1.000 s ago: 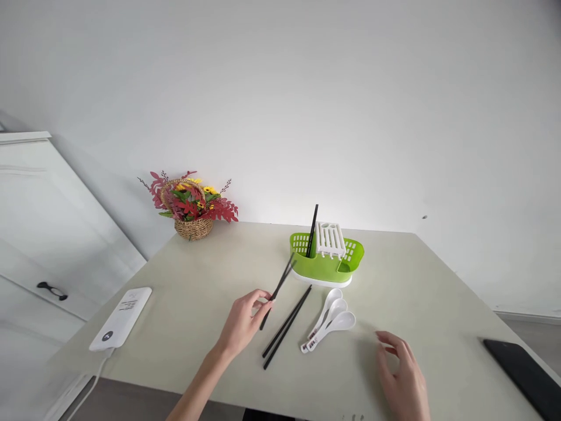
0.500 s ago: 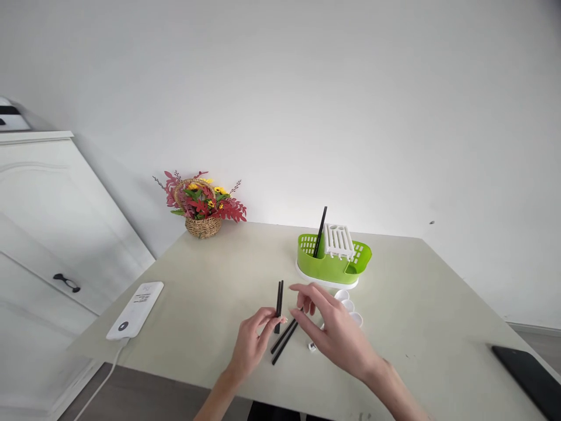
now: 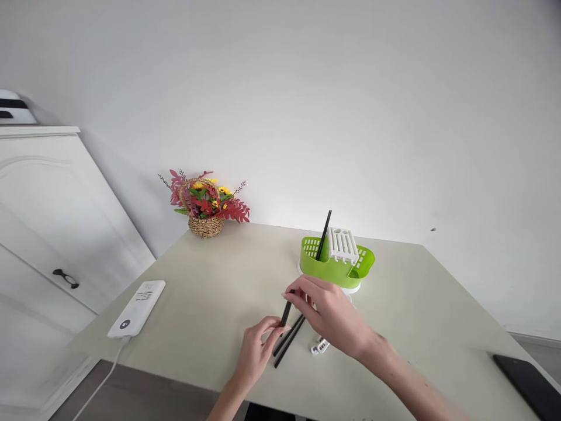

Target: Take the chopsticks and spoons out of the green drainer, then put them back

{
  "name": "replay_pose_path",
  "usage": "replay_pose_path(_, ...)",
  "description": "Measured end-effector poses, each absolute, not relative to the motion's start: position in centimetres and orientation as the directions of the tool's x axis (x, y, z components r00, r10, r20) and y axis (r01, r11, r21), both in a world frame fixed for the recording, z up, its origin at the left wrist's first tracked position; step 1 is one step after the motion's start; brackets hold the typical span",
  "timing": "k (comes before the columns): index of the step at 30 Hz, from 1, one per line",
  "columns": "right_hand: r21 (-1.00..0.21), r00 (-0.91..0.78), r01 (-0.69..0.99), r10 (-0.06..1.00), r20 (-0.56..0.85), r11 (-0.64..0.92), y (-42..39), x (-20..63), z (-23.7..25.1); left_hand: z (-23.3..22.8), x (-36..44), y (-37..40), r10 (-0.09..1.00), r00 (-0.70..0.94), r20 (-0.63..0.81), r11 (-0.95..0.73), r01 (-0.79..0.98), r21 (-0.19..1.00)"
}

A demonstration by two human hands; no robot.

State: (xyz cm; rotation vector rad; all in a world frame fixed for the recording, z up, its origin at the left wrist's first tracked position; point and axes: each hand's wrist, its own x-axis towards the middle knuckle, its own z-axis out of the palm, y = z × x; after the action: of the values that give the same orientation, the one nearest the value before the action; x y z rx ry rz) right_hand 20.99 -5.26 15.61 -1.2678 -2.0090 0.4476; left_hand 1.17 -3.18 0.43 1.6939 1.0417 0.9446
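My left hand [image 3: 258,349] pinches the lower end of a pair of black chopsticks [image 3: 286,314], held almost upright above the table. My right hand [image 3: 329,313] has come across and its fingertips grip the top end of the same pair. Two more black chopsticks [image 3: 287,344] lie on the table just right of my left hand. Several white spoons [image 3: 319,346] lie beneath my right hand, mostly hidden. Behind stands a green cutlery drainer [image 3: 337,268] with a white rack and one black chopstick [image 3: 324,234] standing in it.
A basket of red and yellow flowers [image 3: 204,204] sits at the far left corner of the beige table [image 3: 210,292]. A white power bank [image 3: 137,300] with a cable lies at the left edge. A black phone [image 3: 526,377] is at the right edge. A white cabinet [image 3: 48,222] stands on the left.
My right hand swung from the table's right side over the spoons and took hold of the top of the chopsticks. My left hand turned the pair from slanted to nearly upright.
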Motion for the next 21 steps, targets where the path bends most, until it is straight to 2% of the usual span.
replay_pose_path(5,-0.666,-0.213,0.631,0.915,0.344,0.397,-4.6,23.0,18.1,0.1,0.9,-2.9,0.908,0.412,0.077,-0.190,0.240,0.952)
replay_pose_path(9,-0.702,-0.021,0.637,0.917,0.397,0.319,-3.6,26.1,22.5,-0.3,0.8,-2.7,0.931,0.358,0.065,-0.165,0.256,0.952)
replay_pose_path(14,-0.634,0.205,0.720,0.787,0.582,0.282,-1.0,29.9,27.5,-1.1,1.1,-2.4,0.934,0.346,0.095,-0.207,0.304,0.930)
replay_pose_path(17,-0.582,0.225,0.780,0.764,0.605,0.231,1.7,31.2,28.4,-1.3,1.3,-2.2,0.938,0.332,0.099,-0.207,0.308,0.928)
replay_pose_path(21,-0.516,0.123,0.833,0.844,0.522,0.198,6.3,32.0,26.9,-1.3,1.4,-2.1,0.937,0.341,0.077,-0.186,0.298,0.936)
